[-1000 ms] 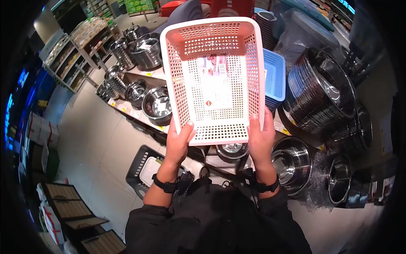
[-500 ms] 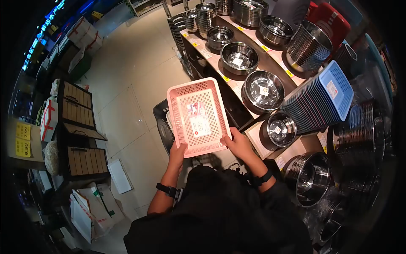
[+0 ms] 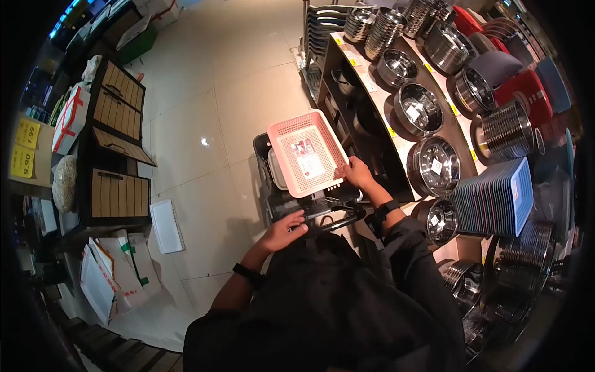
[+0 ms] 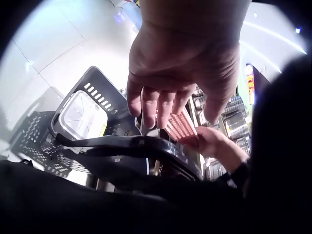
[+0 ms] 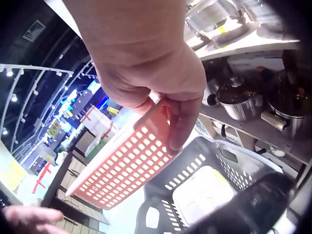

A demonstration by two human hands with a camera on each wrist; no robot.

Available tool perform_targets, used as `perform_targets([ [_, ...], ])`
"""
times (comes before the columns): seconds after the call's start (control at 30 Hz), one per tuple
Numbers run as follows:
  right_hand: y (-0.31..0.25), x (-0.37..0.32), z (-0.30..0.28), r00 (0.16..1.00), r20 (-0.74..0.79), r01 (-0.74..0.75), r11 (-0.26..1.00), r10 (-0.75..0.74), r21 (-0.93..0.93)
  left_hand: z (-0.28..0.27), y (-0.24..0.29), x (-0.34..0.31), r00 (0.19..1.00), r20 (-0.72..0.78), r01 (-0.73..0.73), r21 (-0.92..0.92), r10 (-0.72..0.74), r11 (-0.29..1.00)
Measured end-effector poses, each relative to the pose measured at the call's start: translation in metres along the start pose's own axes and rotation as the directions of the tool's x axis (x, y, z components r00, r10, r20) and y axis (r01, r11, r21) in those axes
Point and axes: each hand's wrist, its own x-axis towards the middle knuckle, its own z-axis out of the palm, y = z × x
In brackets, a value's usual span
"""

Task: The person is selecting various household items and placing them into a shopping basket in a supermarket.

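A pink perforated plastic basket (image 3: 296, 132) with a printed label inside hangs over a dark grey shopping basket (image 3: 263, 152) in the head view. My right hand (image 3: 358, 173) pinches its near right corner, thumb inside and fingers outside, as the right wrist view also shows. Off the pink basket, my left hand (image 3: 282, 233) hovers close to the black handle (image 3: 347, 218) of the shopping basket, fingers loosely extended and holding nothing. A white square container (image 4: 84, 116) lies in the shopping basket.
Shelves to the right carry steel bowls (image 3: 418, 110) and a stack of blue baskets (image 3: 489, 197). Pots (image 5: 237, 100) stand on a lower shelf. Wood-slatted cabinets (image 3: 121, 192) line the left, with a white panel (image 3: 166, 226) on the tiled floor (image 3: 198, 149).
Both hands held the pink basket earlier; my left hand has let go. The pink basket has come down from in front of me to over the shopping basket as the view turned.
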Motion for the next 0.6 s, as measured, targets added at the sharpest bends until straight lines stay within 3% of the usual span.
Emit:
perform_targets([
  [0.07,0.017,0.033,0.020,0.997,0.074,-0.030,1.000,0.030,0.006,0.013,0.000,-0.001,0.991,0.117,0.049,0.189,-0.072,0.981],
  [0.1,0.016,0.045,0.025,0.985,0.139,-0.093,0.994,0.100,-0.052,0.019,0.019,-0.005,0.992,0.119,-0.012,0.420,-0.042,0.907],
  [0.13,0.030,0.064,0.040,0.983,0.161,-0.082,0.995,0.091,-0.060,0.025,0.013,-0.002,0.992,0.129,-0.078,0.505,0.014,0.860],
  [0.2,0.041,0.090,0.063,0.939,0.255,-0.225,0.973,0.231,-0.053,0.032,0.006,0.006,0.991,0.112,-0.127,0.603,0.074,0.788],
  [0.27,0.044,0.103,0.079,0.937,0.254,-0.216,0.969,0.240,-0.118,0.038,0.004,0.018,0.996,0.078,-0.072,0.590,0.031,0.804],
  [0.33,0.052,0.118,0.098,0.922,0.312,-0.201,0.972,0.231,-0.124,0.044,0.008,0.031,0.975,0.151,0.021,0.663,-0.162,0.749],
  [0.47,0.080,0.139,0.150,0.904,0.332,-0.239,0.962,0.271,-0.133,0.051,0.009,0.039,0.961,0.147,0.073,0.685,-0.236,0.725],
  [0.6,0.098,0.150,0.187,0.870,0.368,-0.350,0.937,0.328,-0.008,0.047,0.033,0.042,0.929,0.142,0.176,0.640,-0.341,0.748],
])
